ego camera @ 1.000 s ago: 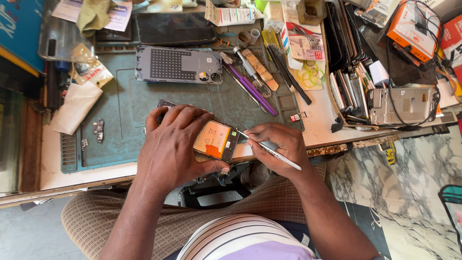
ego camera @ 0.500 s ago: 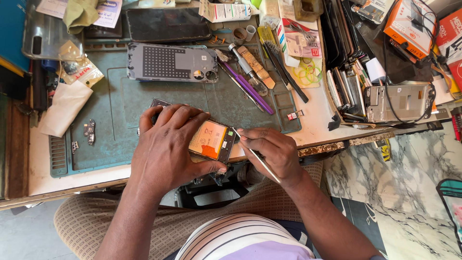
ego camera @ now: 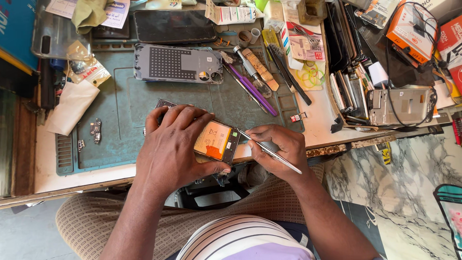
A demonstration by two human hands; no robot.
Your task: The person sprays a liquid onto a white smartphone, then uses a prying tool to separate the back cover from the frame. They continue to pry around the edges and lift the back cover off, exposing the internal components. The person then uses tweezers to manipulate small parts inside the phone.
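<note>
Left hand (ego camera: pixel 175 144) clamped over one opened phone with an orange-and-white battery showing (ego camera: pixel 216 141), fingers curled across its upper part, thumb under its lower edge; phone sits at the front edge of the bench (ego camera: pixel 86 175), just right of the palm. Right hand (ego camera: pixel 279 147) pinches one pair of slim metal tweezers (ego camera: pixel 269 151), tip touching the phone's right edge, handle trailing toward the wrist. Beyond the hands: one teal-green work mat (ego camera: pixel 125 106), one grey perforated phone back panel (ego camera: pixel 175 63) lying flat on it, one dark phone screen (ego camera: pixel 173 26) above that. Two purple sticks (ego camera: pixel 252 91) right of the panel. One white folded cloth (ego camera: pixel 72 106) at mat's left.
</note>
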